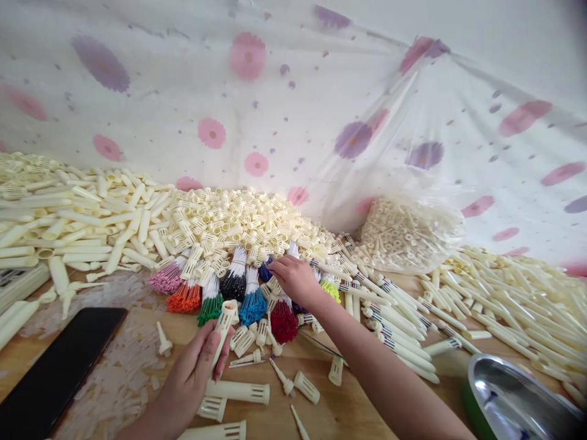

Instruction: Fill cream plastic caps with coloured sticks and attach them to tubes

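Observation:
My left hand (195,366) is closed around a cream plastic pen barrel (224,333), its slotted open end pointing up. My right hand (293,278) stretches over a row of upright bundles of pen refills, its fingers bent together at the dark blue bundle (265,269); whatever they pinch is hidden. Close by stand the light blue bundle (252,299), the dark red bundle (283,319), the black bundle (233,278) and the green bundle (210,302). Loose slotted sleeves (306,387) and pointed tips (281,376) lie on the wooden table (343,403) below my hands.
Behind the bundles rises a heap of slotted sleeves (243,214). Pen barrels (82,214) are piled left, more barrels (513,299) right. Barrels with coloured refills (398,330) lie right of my arm. A phone (59,373), a clear bag (408,235) and a metal bowl (518,397) surround the workspace.

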Available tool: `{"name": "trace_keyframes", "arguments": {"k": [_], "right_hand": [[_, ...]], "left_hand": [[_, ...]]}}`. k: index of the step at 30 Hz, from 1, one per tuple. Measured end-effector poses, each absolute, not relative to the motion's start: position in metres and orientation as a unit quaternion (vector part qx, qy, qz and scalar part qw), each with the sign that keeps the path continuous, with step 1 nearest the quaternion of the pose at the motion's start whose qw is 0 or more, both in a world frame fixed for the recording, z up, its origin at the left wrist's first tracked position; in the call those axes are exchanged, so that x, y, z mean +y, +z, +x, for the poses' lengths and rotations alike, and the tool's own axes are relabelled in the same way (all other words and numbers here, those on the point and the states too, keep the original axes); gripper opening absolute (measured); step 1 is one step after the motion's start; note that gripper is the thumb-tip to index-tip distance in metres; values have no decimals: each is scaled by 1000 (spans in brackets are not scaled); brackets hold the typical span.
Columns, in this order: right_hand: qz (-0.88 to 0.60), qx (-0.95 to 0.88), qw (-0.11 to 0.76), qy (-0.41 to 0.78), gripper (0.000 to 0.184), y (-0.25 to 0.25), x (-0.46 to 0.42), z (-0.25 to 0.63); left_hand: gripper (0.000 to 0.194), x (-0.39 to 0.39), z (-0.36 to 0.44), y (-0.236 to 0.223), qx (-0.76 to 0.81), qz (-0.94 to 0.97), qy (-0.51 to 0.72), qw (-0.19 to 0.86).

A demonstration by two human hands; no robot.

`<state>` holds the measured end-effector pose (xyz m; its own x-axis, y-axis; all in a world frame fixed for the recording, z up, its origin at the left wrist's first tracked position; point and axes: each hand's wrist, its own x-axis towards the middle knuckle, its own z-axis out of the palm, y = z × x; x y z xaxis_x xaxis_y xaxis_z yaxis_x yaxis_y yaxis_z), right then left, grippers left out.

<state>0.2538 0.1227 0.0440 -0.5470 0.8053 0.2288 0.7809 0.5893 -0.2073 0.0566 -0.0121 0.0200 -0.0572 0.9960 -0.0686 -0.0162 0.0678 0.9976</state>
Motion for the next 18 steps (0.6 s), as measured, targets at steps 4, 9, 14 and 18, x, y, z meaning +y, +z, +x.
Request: {"name": "trace_keyframes", "arguments": {"k": [4, 9, 14, 18], "right_hand": [[-390, -920, 37, -13, 16, 45, 148, 242], [-339, -938, -39, -61, 15, 45, 155, 238], [-301, -949, -55, -77, 16, 45, 155, 240], [-316, -945, -26, -82, 17, 39, 147, 241]], "left_hand": [[44, -14, 57, 23, 527, 455, 502, 514], [44, -14, 56, 22, 520, 449, 508, 520], [42, -12, 55, 21, 515, 454, 504, 524], [43, -10, 53, 18, 513, 455, 503, 526]]}}
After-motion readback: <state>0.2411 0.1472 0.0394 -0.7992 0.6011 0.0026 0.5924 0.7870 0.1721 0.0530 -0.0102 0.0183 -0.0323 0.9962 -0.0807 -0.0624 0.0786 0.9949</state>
